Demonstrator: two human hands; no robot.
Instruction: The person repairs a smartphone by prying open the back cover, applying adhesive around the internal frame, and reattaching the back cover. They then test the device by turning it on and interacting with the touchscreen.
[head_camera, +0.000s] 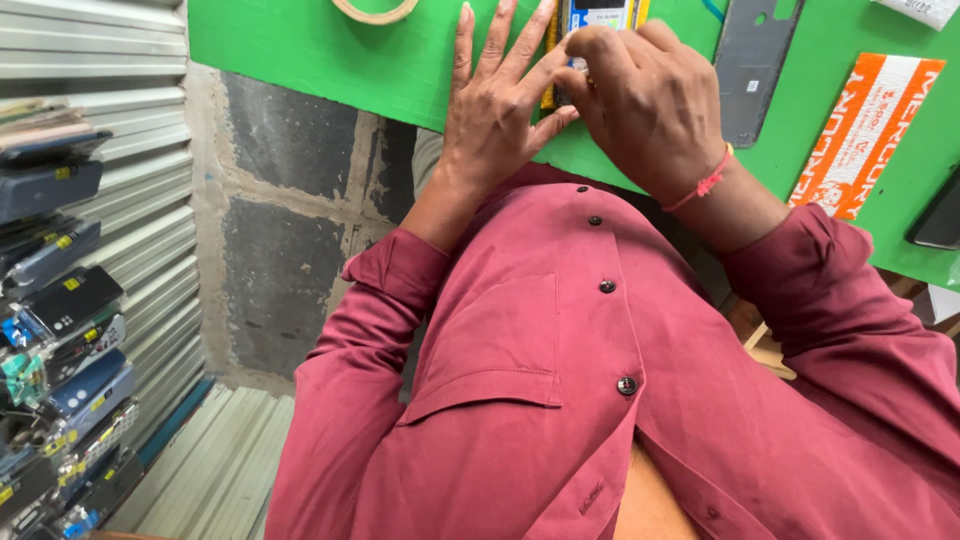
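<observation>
— What have your hands got?

— My right hand (650, 100) is curled over a small flat device (597, 18) with a blue-and-white face and yellow edges, lying on the green surface (330, 60) at its near edge. The fingertips pinch down on the device's lower end, so my grip there is narrow and closed on it. My left hand (495, 110) lies just beside it, fingers spread long and flat on the surface, the thumb meeting my right fingertips at the device. That hand is open, pressing rather than clasping.

— Only one device?

— One under my hands. Most of it is hidden by my knuckles, so I cannot tell its full shape.

— What lies around it?

— To the right, one grey flat panel (752, 65) with cut-outs, then one orange-and-white packet (865, 130), and one dark slab (940, 215) at the far right edge. To the upper left, one pale ring (375, 12), cut off by the frame.

— Any containers?

— None on the surface. Off to the left stands a stack of clear packaged cases (60, 310) against a corrugated shutter (140, 90); too many and too overlapped to count.

— And on you?

— A maroon shirt (560, 380), one pink thread band (705, 182) on my right wrist.
</observation>
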